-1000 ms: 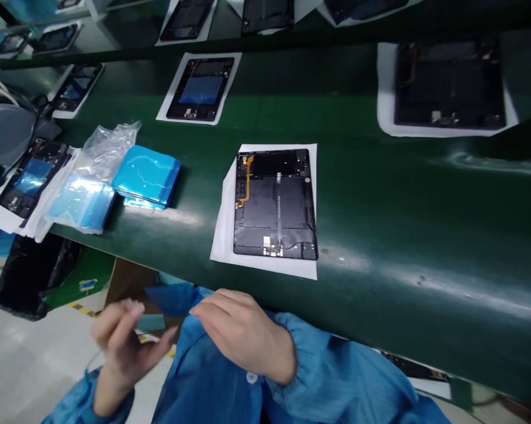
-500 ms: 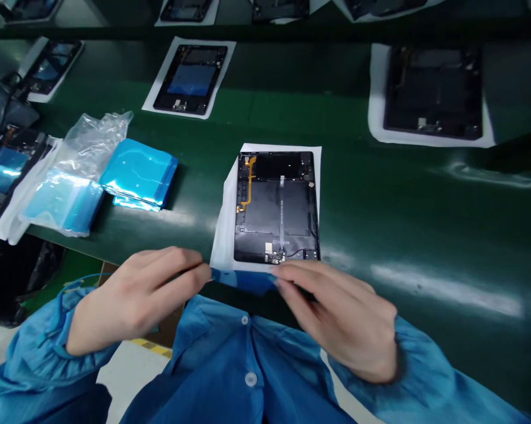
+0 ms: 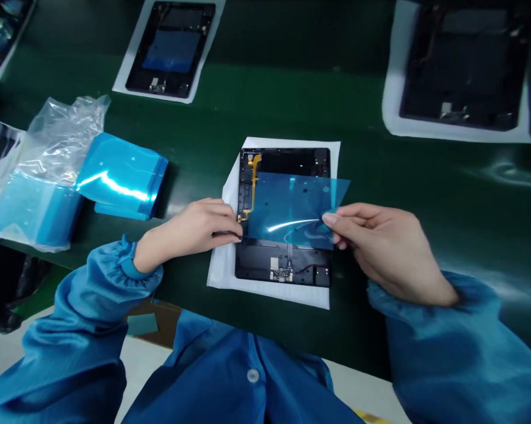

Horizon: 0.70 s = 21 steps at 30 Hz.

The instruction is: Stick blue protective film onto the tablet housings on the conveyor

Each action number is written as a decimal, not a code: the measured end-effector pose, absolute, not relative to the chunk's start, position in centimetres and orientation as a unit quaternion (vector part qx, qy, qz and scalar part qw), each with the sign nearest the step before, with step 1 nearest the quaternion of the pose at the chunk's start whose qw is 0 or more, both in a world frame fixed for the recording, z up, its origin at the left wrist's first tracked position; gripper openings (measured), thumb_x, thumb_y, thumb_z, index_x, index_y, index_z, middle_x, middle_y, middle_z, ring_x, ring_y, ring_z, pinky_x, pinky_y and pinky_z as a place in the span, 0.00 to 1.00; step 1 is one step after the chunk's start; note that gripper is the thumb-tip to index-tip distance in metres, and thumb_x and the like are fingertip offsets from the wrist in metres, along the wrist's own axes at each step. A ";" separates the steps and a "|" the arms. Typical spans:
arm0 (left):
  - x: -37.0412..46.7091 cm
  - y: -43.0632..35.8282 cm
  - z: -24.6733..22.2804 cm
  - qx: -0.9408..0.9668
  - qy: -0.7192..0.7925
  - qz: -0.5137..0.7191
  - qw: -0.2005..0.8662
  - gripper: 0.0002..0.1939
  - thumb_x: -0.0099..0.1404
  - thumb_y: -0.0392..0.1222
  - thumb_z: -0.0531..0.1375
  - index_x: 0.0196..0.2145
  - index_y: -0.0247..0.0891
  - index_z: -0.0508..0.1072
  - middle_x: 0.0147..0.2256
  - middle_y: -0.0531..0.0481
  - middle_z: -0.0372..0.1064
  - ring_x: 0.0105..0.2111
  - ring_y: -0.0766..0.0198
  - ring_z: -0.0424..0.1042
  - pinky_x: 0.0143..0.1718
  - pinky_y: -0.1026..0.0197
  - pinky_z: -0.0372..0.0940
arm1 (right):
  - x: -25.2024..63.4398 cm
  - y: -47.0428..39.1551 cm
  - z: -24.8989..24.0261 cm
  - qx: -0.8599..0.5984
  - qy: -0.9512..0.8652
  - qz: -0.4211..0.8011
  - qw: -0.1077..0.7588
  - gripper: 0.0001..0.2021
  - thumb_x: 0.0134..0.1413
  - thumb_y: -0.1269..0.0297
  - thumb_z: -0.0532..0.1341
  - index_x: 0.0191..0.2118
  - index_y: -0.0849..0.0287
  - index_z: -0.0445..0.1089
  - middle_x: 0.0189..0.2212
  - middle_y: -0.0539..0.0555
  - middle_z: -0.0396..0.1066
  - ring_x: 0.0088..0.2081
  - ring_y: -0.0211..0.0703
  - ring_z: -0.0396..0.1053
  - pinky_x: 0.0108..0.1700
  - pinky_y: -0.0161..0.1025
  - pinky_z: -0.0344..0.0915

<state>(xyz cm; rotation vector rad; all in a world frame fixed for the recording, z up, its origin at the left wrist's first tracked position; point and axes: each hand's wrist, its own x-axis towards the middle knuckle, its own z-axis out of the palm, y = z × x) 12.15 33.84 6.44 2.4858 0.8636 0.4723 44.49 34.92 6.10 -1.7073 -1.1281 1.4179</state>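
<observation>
A black tablet housing (image 3: 256, 259) lies open on a white sheet (image 3: 223, 265) in front of me, with an orange ribbon cable along its left side. Over its middle is a translucent blue film (image 3: 287, 206), its right corner sticking out past the housing. My right hand (image 3: 380, 241) pinches that film at its right edge between thumb and fingers. At the housing's left edge, my left hand (image 3: 203, 227) has its fingers bent together, the tips beside the film's lower left corner; whether they grip it is hidden.
To the left lie a stack of blue films (image 3: 119, 171) and a clear plastic bag (image 3: 62, 141) with more films. Farther back, another housing (image 3: 172, 53) and a dark one (image 3: 464, 65) rest on white sheets.
Both hands have moved up from the table's front edge, bringing the blue film over the housing. The view has shifted, so the back housings appear higher and larger.
</observation>
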 end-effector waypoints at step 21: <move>12.3 33.5 6.0 0.893 0.313 0.152 0.284 0.11 0.79 0.49 0.62 0.44 0.44 0.83 0.41 0.50 0.81 0.41 0.62 0.77 0.45 0.58 0.65 | 46.2 33.5 6.5 -0.694 -0.508 0.466 0.209 0.18 0.48 0.45 0.75 0.31 0.55 0.80 0.19 0.52 0.71 0.18 0.37 0.65 0.19 0.35 0.61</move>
